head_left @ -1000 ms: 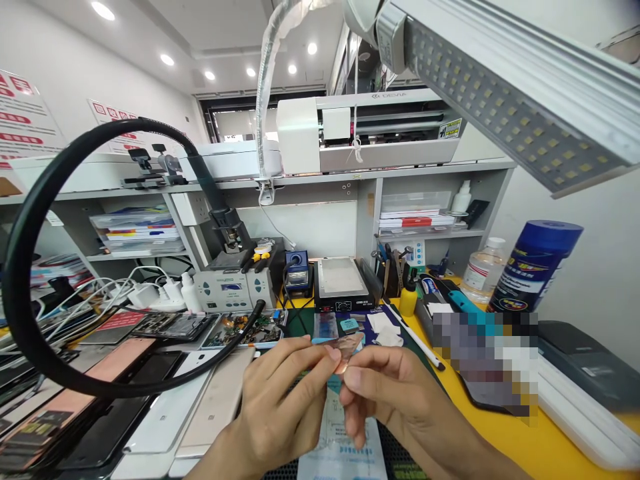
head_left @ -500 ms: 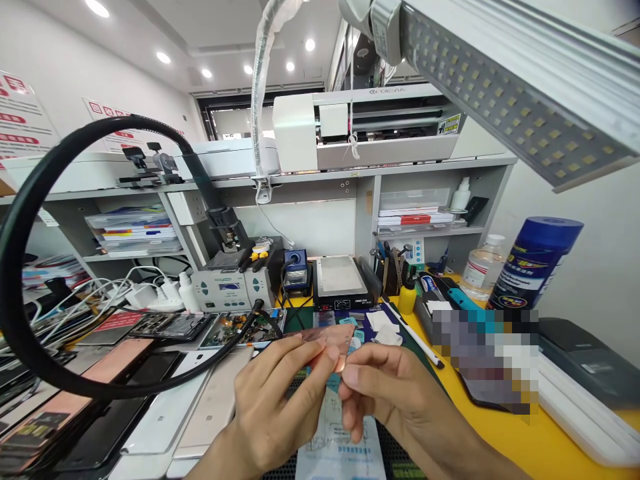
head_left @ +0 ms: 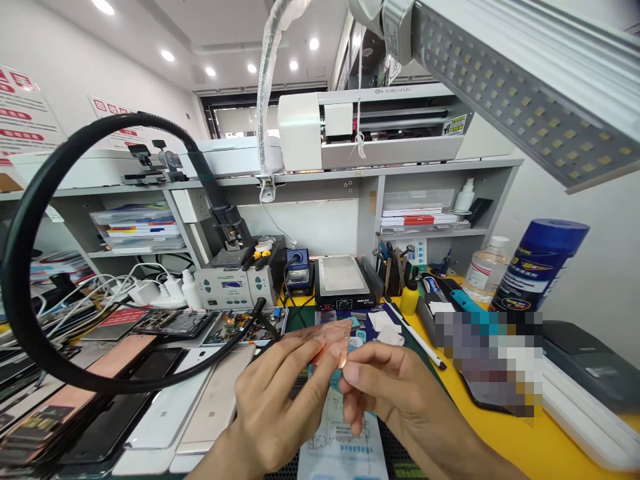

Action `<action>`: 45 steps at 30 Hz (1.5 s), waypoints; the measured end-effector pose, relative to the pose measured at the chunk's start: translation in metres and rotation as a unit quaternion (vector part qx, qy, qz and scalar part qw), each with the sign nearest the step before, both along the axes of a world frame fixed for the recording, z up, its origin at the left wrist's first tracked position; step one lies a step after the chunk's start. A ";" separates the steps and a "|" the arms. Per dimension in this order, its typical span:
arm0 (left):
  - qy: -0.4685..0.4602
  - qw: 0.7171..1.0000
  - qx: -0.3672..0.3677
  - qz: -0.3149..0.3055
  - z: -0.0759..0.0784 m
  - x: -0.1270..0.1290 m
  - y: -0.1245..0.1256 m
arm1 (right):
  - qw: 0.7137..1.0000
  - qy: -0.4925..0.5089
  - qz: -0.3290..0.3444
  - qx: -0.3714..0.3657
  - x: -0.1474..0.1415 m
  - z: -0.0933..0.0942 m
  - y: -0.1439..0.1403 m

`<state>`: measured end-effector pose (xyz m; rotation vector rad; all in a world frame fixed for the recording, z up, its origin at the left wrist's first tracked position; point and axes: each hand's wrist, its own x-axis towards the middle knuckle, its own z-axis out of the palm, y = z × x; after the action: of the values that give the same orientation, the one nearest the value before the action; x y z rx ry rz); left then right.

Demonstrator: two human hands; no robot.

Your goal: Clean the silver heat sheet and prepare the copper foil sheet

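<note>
Right up close, a thin copper-coloured sheet (head_left: 331,331) is being held up between two hands, clear above a printed packet (head_left: 345,453), and a crease or tear looks the likeliest mishap: it could be caused by an uneven pull at the corner, while a loosened pinch could let the sheet be dropped onto the packet. The sheet is gripped by the left hand (head_left: 277,403), whose fingertips are pressed on its upper face; what is done underneath is hidden. The near right corner is nipped by the right hand (head_left: 395,390), with thumb and forefinger brought together, no gap visible, and the other fingers curled below. Farther off, white scraps (head_left: 390,337) are seen lying to the right, circuit boards (head_left: 227,325) are heaped to the left, and behind them a flat-topped unit (head_left: 343,277) is placed.
</note>
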<state>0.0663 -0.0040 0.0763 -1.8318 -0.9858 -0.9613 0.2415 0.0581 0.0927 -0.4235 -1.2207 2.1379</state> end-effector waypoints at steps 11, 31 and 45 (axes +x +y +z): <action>-0.007 1.000 -0.018 0.000 0.002 0.003 0.000 | 0.999 -0.022 -0.017 0.029 -0.001 -0.002 0.001; -0.200 0.956 -0.150 -0.155 0.001 0.017 0.000 | 0.998 -0.025 -0.018 0.050 -0.001 -0.003 0.004; -0.476 0.796 -0.342 -0.151 0.025 -0.001 -0.016 | 0.771 -0.105 -0.317 0.542 0.018 -0.003 0.004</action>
<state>0.0654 -0.0196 0.1011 -2.1059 -1.8624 -2.0397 0.2599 0.0616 0.0900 -0.4401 -1.8540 0.6137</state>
